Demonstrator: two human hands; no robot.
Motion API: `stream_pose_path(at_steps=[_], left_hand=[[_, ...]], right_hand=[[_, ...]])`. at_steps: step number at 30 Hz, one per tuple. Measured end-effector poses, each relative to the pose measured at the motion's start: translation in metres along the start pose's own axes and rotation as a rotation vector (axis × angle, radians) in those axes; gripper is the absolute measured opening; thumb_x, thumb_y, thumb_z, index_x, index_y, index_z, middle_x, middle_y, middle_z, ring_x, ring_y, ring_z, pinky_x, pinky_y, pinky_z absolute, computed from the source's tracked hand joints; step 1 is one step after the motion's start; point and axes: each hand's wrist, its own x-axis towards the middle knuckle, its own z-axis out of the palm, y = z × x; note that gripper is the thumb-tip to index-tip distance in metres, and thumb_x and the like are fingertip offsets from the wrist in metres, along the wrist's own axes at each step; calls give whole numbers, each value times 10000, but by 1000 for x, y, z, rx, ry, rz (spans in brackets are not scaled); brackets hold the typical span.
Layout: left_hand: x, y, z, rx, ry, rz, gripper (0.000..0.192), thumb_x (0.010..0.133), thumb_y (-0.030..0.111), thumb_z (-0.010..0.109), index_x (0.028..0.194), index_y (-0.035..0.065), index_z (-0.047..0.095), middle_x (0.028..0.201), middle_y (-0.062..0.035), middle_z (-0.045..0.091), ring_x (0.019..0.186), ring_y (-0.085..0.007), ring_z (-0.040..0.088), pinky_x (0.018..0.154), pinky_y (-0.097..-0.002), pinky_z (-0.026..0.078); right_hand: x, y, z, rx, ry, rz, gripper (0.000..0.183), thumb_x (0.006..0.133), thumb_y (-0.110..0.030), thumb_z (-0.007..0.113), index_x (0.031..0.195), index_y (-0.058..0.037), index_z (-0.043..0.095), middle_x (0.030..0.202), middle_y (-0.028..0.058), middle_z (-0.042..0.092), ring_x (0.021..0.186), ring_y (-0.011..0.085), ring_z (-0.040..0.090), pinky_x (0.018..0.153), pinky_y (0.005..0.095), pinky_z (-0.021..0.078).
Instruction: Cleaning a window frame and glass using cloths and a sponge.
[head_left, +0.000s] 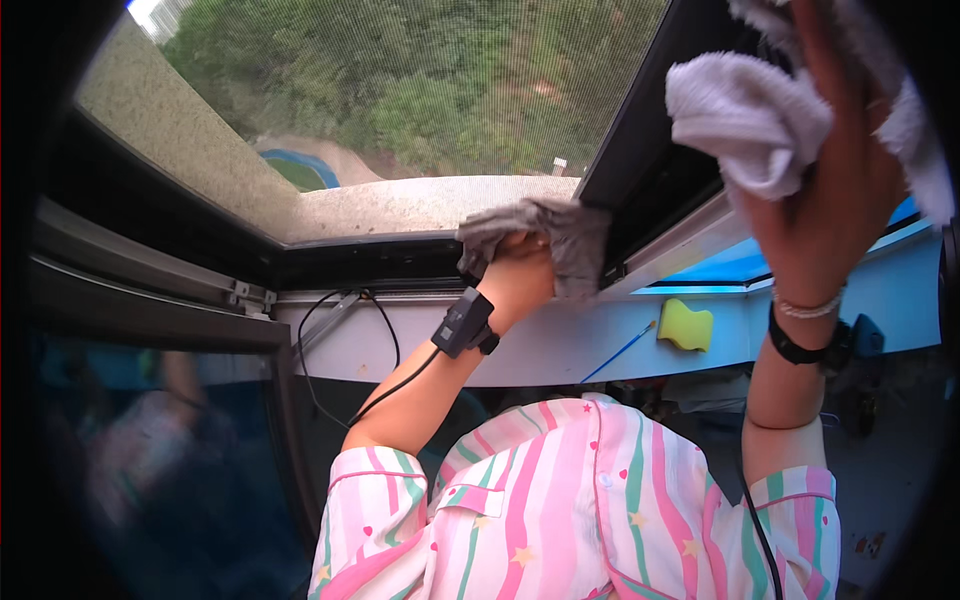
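Note:
My left hand (525, 262) grips a crumpled grey cloth (579, 251) at the lower right corner of the dark window frame (360, 256). The cloth hides part of that corner and most of my fingers. Higher up on the right, my right hand (844, 165) is raised and holds a white terry cloth (739, 112), which bunches out on both sides of the hand. This cloth is near the frame's dark right upright (637, 135); whether it touches is unclear. An insect screen (420, 90) fills the opening, with trees beyond it.
A yellow sponge (685, 326) and a thin blue-handled brush (619, 351) lie on the white sill (525, 352). An opened window sash (292, 420) stands at the left. A black cable (390, 330) loops over the sill and runs to a device (463, 322) on my left wrist.

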Motion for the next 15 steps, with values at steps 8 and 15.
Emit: stream_pose_path(at_steps=[8,15], left_hand=[[-14,25,7,140,102,188,368,769,223,595,1088,83,714,1133,-47,705,1189,-237,575,1120,-458,369],[-10,41,-9,225,58,135,190,764,174,608,870,73,729,947,-63,664,996,-217,611,996,-365,454]], right_hand=[[-19,-16,10,234,-9,78,653,854,-421,737,1428,-166,556,1249,122,669,1128,353,640,919,407,518],[-11,-19,6,112,47,-117,629,881,-428,705,1431,-164,552,1251,121,670,1109,360,645,905,402,514]])
